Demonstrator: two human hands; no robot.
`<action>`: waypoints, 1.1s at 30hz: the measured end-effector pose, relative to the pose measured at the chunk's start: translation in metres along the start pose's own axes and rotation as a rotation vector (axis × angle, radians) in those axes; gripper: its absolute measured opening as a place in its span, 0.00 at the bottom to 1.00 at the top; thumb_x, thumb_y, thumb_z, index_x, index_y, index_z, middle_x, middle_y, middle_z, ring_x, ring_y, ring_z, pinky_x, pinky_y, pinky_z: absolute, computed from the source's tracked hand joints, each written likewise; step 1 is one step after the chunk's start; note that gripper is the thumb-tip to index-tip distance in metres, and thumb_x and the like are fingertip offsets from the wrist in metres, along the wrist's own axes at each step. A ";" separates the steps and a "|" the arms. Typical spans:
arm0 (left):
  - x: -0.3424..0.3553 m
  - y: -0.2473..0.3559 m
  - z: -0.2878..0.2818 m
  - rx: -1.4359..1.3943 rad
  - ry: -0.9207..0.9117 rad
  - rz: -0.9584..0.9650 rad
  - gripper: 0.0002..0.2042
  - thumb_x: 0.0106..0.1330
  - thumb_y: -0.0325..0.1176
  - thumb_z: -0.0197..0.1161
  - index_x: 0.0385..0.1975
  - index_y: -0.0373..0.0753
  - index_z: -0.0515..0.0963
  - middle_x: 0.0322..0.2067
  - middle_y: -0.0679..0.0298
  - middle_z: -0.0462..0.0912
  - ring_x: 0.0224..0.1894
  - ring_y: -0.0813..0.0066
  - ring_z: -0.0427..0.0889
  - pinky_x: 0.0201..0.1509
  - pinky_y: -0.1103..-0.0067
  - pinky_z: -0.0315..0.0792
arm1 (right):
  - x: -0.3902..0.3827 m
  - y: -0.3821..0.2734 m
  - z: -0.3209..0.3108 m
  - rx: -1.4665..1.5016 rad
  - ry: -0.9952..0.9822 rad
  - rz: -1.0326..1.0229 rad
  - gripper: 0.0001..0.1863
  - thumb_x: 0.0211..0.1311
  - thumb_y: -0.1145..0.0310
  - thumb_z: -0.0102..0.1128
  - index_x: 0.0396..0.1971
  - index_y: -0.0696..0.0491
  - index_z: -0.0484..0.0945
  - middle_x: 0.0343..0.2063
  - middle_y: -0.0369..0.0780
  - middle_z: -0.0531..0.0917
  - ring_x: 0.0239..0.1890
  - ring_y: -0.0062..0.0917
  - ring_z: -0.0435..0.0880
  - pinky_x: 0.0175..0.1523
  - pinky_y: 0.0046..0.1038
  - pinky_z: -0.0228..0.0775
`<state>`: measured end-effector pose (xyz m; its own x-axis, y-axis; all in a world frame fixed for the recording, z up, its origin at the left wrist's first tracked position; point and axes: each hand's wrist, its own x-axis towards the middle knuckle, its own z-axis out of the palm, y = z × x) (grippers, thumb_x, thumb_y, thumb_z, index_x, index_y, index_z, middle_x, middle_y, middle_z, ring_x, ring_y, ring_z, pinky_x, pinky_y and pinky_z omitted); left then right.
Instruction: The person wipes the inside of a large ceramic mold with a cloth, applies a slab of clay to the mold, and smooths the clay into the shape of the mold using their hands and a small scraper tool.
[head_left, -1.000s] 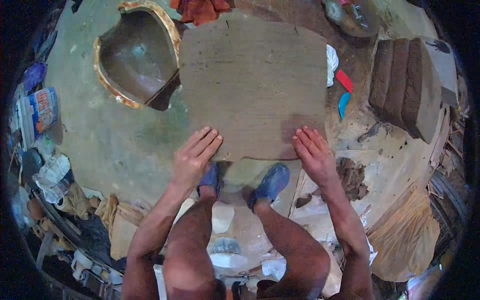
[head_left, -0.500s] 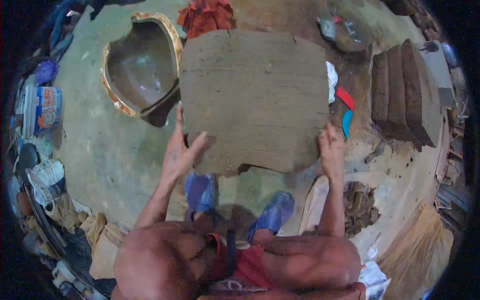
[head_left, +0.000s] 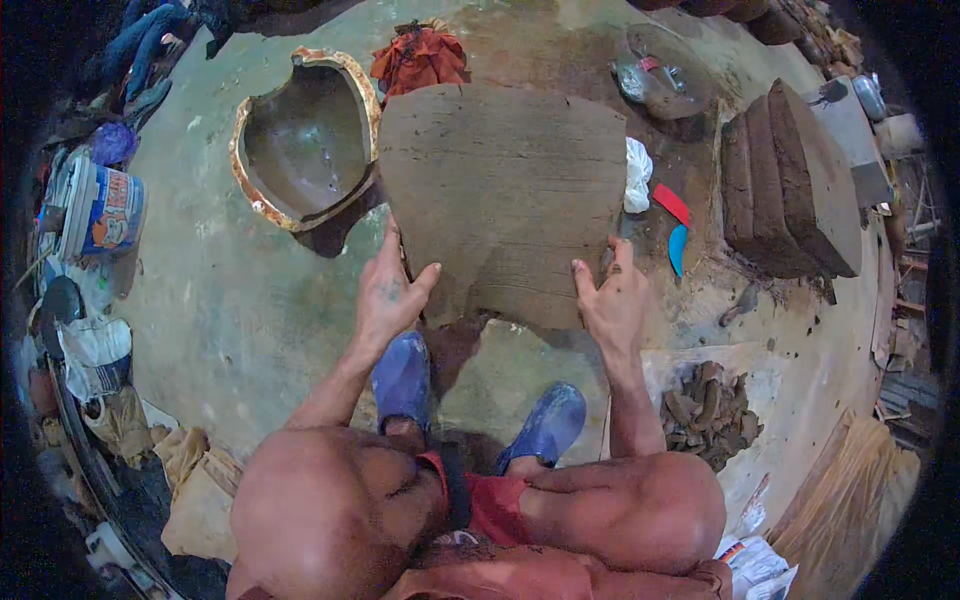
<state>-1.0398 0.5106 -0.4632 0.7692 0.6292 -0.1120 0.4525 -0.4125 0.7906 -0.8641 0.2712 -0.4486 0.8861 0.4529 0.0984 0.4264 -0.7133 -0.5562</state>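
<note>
A wide, flat slab of grey-brown clay (head_left: 505,195) lies level between my two hands, with fine lines across its top and a notch in its near edge. Its shadow falls on the floor in front of my feet. My left hand (head_left: 388,298) grips the left edge near the close corner, thumb toward the top and fingers along the side, partly hidden. At the near right corner, my right hand (head_left: 614,305) has its thumb at the near edge and its fingers by the right side. To the slab's left stands a hollow, broken-rimmed mould or basin (head_left: 240,165).
Thick stacked clay slabs (head_left: 790,190) stand at the right. Nearby lie a red strip (head_left: 672,204), a blue curved piece (head_left: 677,250) and a white bag (head_left: 637,175). Clay scraps (head_left: 710,415) sit by my right knee. A red cloth (head_left: 420,60) is beyond the slab; a bucket (head_left: 105,212) stands left.
The slab looks smaller and lower, its far edge nearer to me, as both hands moved down with it. My right hand has shifted left in the picture.
</note>
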 end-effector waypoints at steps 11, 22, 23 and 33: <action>0.042 -0.020 -0.039 -0.041 0.089 -0.278 0.51 0.61 0.47 0.74 0.77 0.34 0.48 0.46 0.49 0.85 0.48 0.65 0.85 0.55 0.71 0.77 | 0.033 0.039 -0.005 0.178 -0.107 0.271 0.24 0.64 0.51 0.67 0.45 0.59 0.82 0.32 0.49 0.87 0.32 0.39 0.86 0.39 0.37 0.76; 0.195 -0.037 -0.014 -1.107 -0.214 -0.267 0.26 0.70 0.41 0.65 0.64 0.35 0.71 0.50 0.61 0.84 0.49 0.71 0.83 0.54 0.72 0.77 | 0.192 0.044 0.045 0.137 -0.026 0.028 0.30 0.68 0.48 0.60 0.55 0.61 0.77 0.46 0.51 0.85 0.49 0.45 0.83 0.59 0.40 0.71; 0.196 -0.039 -0.014 -1.042 -0.223 -0.210 0.23 0.70 0.38 0.64 0.62 0.35 0.73 0.48 0.62 0.85 0.47 0.70 0.84 0.53 0.72 0.77 | 0.190 0.041 0.049 0.157 0.108 -0.068 0.27 0.66 0.54 0.63 0.55 0.61 0.76 0.47 0.51 0.85 0.50 0.44 0.84 0.59 0.38 0.71; 0.180 0.006 0.017 0.037 0.062 0.521 0.34 0.68 0.29 0.62 0.74 0.41 0.59 0.59 0.47 0.79 0.58 0.49 0.81 0.62 0.63 0.72 | 0.163 -0.032 0.047 0.283 -0.050 -0.279 0.29 0.63 0.74 0.66 0.65 0.53 0.70 0.52 0.54 0.83 0.55 0.49 0.84 0.56 0.40 0.76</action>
<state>-0.8910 0.6102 -0.4894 0.8690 0.3718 0.3266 0.0341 -0.7033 0.7101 -0.7420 0.3929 -0.4537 0.7307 0.6386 0.2415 0.5760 -0.3868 -0.7201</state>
